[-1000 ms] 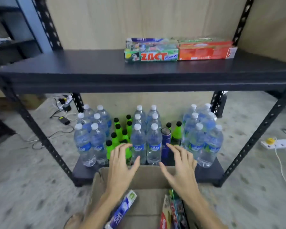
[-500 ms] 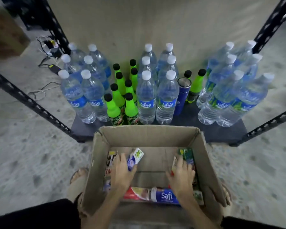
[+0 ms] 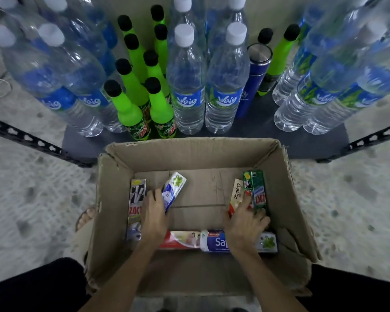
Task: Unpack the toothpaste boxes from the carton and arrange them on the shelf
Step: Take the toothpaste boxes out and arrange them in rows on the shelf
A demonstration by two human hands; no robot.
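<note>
Both hands are inside the open cardboard carton (image 3: 286, 199), well apart. The left hand (image 3: 154, 218) grips a blue-and-white toothpaste box (image 3: 173, 190), tilted with its far end raised; its print is too small to read. The right hand (image 3: 243, 224) has its fingers spread over two boxes standing on edge by the right wall: a green box marked "ZACT" (image 3: 256, 190) and a cream-and-red box (image 3: 235, 194) with illegible script. Whether the fingers actually clamp either box cannot be told.

Against the left wall stands a grey box also marked "ZACT" (image 3: 136, 203). Along the near wall lie a red-and-white box (image 3: 182, 239) and a blue box reading "Saf" (image 3: 214, 240), the remainder hidden by the right wrist.

Beyond the carton, the bottom shelf (image 3: 313, 143) carries clear water bottles labelled "Waig" (image 3: 187, 82), green Mountain Dew bottles (image 3: 131, 104) with black caps, and a blue steel-lidded flask (image 3: 253, 79).
</note>
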